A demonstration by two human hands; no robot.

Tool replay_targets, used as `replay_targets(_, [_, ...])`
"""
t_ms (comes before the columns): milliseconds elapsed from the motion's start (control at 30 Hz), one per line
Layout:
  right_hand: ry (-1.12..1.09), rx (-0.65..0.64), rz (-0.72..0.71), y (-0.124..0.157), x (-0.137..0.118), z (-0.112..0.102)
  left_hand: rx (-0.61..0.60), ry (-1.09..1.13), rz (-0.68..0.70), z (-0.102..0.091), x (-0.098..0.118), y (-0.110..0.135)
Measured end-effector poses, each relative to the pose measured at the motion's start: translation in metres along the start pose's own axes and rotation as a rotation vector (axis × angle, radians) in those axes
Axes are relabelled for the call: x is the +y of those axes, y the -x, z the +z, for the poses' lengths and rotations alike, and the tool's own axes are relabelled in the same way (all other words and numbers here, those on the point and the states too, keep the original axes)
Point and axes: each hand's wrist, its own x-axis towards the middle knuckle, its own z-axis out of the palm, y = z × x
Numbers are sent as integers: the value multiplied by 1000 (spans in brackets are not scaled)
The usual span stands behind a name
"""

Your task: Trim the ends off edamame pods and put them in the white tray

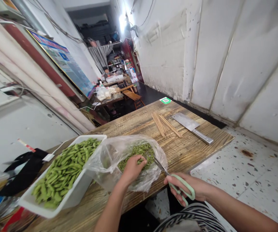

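In my right hand (183,187) is a pair of scissors (162,167) with pale green handles, its blades pointing left over the rim of a clear plastic bag (159,153). The bag lies spread out and holds a heap of small green trimmings (139,149). My left hand (134,167) is over the trimmings with its fingers curled together; what they pinch is too small and hidden to name. Left of the bag stands a white plastic tub (79,190) full of green edamame pods (68,167).
On the wooden table (129,124) lie thin bamboo skewers (164,124) and a cleaver (190,126) toward the right. A green QR code card (165,100) sits at the far corner. A black bag (25,170) is at left. Far back, a person (106,73) is near cluttered tables.
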Motion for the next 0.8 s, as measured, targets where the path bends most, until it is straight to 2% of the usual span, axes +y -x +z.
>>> replay_targets(300, [263,-27,-27,-6,-8,5,-68,235,-81,-4,8,14])
replay_targets(467, [376,-28,-58,-3,-13,6,-83,217,-56,-6,9,17])
replay_targets(633, [519,70,-43,-2,-17,11,-100,160,-21,-7,9,20])
replay_targets(733, [526,127,-29,-4,-16,13,-109,95,-11,-5,10,21])
replay_targets(800, [469,131,-23,-6,-14,12,-58,78,-2,-4,9,22])
